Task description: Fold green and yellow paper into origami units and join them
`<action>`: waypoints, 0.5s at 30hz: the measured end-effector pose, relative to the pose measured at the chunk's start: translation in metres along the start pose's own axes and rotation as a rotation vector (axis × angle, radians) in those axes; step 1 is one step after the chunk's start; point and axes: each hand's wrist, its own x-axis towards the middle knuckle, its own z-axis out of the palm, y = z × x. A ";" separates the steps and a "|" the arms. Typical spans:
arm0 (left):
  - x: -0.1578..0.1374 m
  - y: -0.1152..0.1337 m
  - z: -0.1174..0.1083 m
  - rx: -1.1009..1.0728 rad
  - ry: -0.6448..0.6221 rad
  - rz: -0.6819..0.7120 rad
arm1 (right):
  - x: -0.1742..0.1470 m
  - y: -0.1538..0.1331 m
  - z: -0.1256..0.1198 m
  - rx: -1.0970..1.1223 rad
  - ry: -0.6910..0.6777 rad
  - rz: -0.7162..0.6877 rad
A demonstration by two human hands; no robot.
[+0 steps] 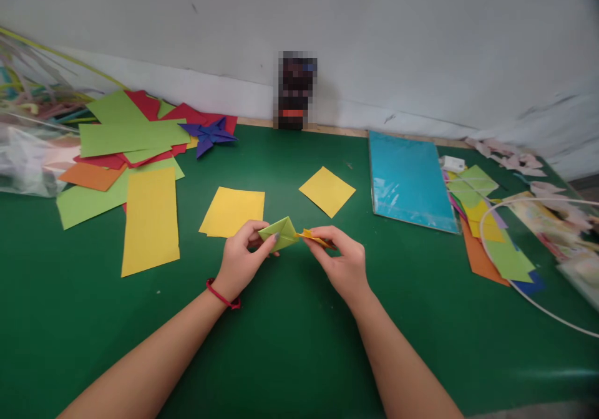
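My left hand (pixel 246 254), with a red cord bracelet at the wrist, pinches a folded green paper piece (pixel 282 233) between thumb and fingers. A folded yellow-orange paper piece (pixel 316 239) is pinched in my right hand (pixel 340 260). The tips of the two pieces meet or nearly meet; whether they are joined I cannot tell. Just beyond my left hand lie yellow paper squares (pixel 235 210), slightly overlapping. Another yellow square (pixel 327 191) rests turned like a diamond beyond my right hand.
To the left are a yellow strip (pixel 150 222), a pile of coloured sheets (pixel 133 138) and a purple paper star (pixel 209 136). A blue packet (pixel 409 179) lies right, beside coloured scraps (pixel 486 219) and a white cable (pixel 489 254). A pixelated object (pixel 294 90) stands against the wall.
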 end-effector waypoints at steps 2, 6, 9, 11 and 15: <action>0.000 0.001 0.000 -0.021 0.009 0.003 | 0.000 0.000 0.000 -0.001 -0.008 0.000; 0.000 0.003 0.000 -0.015 0.021 0.020 | 0.000 -0.001 0.000 0.019 -0.011 0.037; -0.001 0.003 -0.001 0.001 0.028 0.029 | 0.001 0.001 0.001 0.054 -0.020 0.121; -0.001 0.002 -0.001 0.015 0.030 0.033 | 0.001 0.004 0.001 0.111 -0.018 0.199; 0.000 0.001 -0.001 0.031 0.031 0.052 | 0.002 0.007 0.001 0.195 0.000 0.272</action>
